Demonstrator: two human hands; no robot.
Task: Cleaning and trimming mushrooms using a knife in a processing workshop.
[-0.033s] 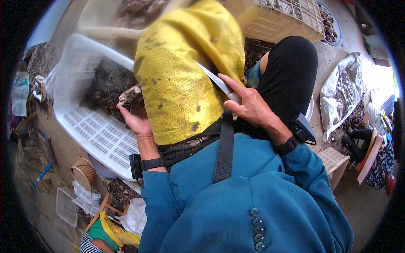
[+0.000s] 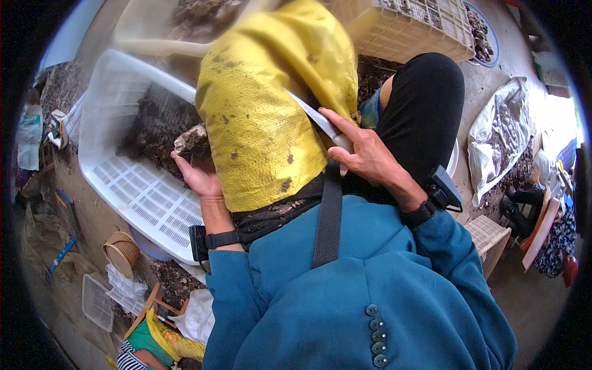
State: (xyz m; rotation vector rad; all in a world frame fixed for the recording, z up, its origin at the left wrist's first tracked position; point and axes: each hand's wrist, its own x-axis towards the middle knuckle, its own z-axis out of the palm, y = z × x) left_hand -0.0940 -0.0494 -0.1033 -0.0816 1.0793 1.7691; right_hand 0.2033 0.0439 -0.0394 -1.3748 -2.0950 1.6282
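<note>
My left hand (image 2: pixel 200 180) is by the white plastic basket (image 2: pixel 139 200), its fingers closed on a rough brown, pale-edged clump (image 2: pixel 192 143) of a kind I cannot make out. Dark, crumbly material (image 2: pixel 154 120) lies in the basket beyond it. Over my lap hangs a yellow woven sack (image 2: pixel 259 123), smudged with dirt. In my right hand (image 2: pixel 369 154) I hold a knife (image 2: pixel 327 127), its pale blade slanting up and left across the sack. The sack hides part of the left hand's palm side.
A cream slatted crate (image 2: pixel 410 31) stands ahead right, with a round basin (image 2: pixel 484 34) beyond it. White sheeting (image 2: pixel 501 139) lies on the floor at right. Wicker baskets (image 2: pixel 122 251) are at lower left. Other people sit at the far right and lower left.
</note>
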